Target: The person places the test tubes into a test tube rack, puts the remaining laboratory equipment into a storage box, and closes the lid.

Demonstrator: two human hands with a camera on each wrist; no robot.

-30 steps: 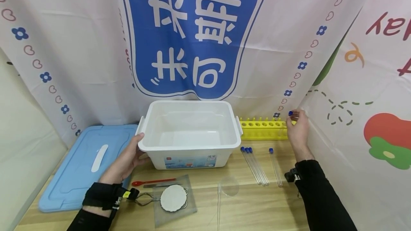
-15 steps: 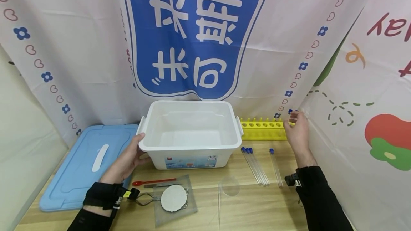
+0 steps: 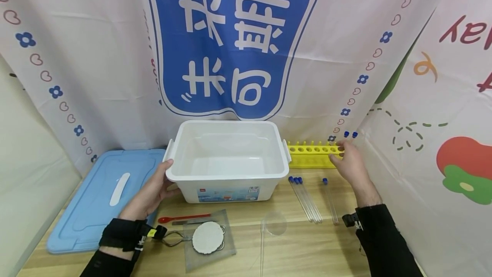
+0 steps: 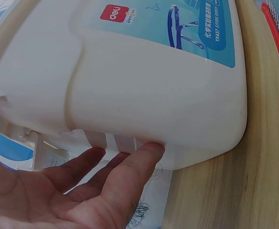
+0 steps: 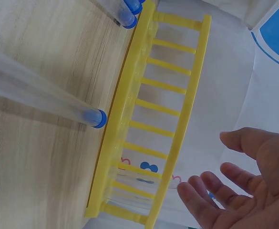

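Note:
My left hand [image 3: 151, 189] touches the left side of a white plastic bin [image 3: 230, 190]. Its thumb lies by the rim corner, and in the left wrist view its fingertips rest on the wall. At the right end of a yellow test tube rack [image 3: 315, 162], my right hand [image 3: 351, 163] has its fingers apart with nothing between them. Behind it, two blue caps [image 3: 355, 134] top test tubes standing in the rack; the tubes are mostly hidden. Several blue-capped test tubes [image 3: 305, 200] lie together on the table, and a single test tube [image 3: 330, 202] lies to their right.
A blue lid [image 3: 100, 204] lies at the left. Before the bin are a red spoon [image 3: 184, 218], a round white pad [image 3: 208, 237] on a grey mesh sheet [image 3: 228, 247], and metal tongs [image 3: 173, 239]. A clear disc [image 3: 275, 223] and thin rod [image 3: 262, 247] lie nearer the middle.
My right hand has let go of a blue-capped test tube at the rack's right end and moved slightly down and left. Two caps now show there. The left hand has stayed put.

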